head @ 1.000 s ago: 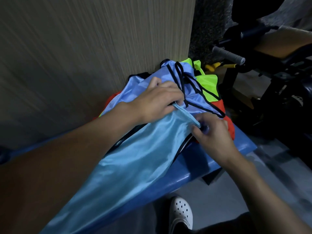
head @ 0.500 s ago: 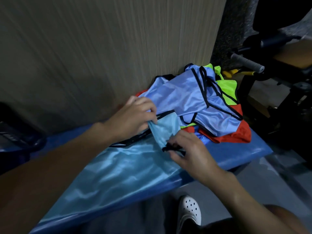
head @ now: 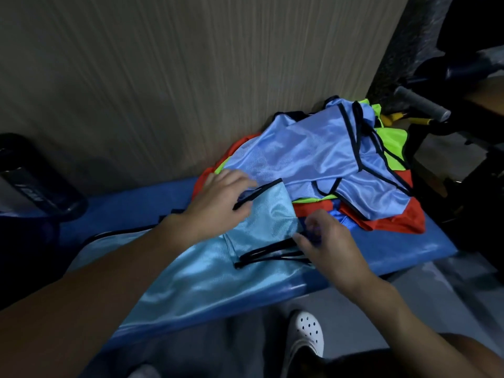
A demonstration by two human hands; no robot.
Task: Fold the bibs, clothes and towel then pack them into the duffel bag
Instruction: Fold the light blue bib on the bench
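A shiny light-blue bib [head: 207, 271] with black trim lies spread along the blue bench [head: 409, 249]. My left hand [head: 218, 203] grips its upper black-edged corner. My right hand [head: 324, 244] pinches the black straps at its folded-over edge. Behind them, against the wall, is a heap of bibs: a paler blue one [head: 313, 151] on top, neon-green [head: 392, 148] and red [head: 395, 219] ones beneath. A dark bag [head: 35, 184] sits at the left end of the bench.
A ribbed wall panel [head: 191, 77] rises right behind the bench. Black gym equipment with a grey grip [head: 420, 102] stands to the right. My white perforated shoe [head: 305, 336] is on the grey floor below the bench edge.
Both hands pulled the light-blue bib left, away from the heap, and laid it flat on the bench. The view shifted left, bringing the dark bag into sight.
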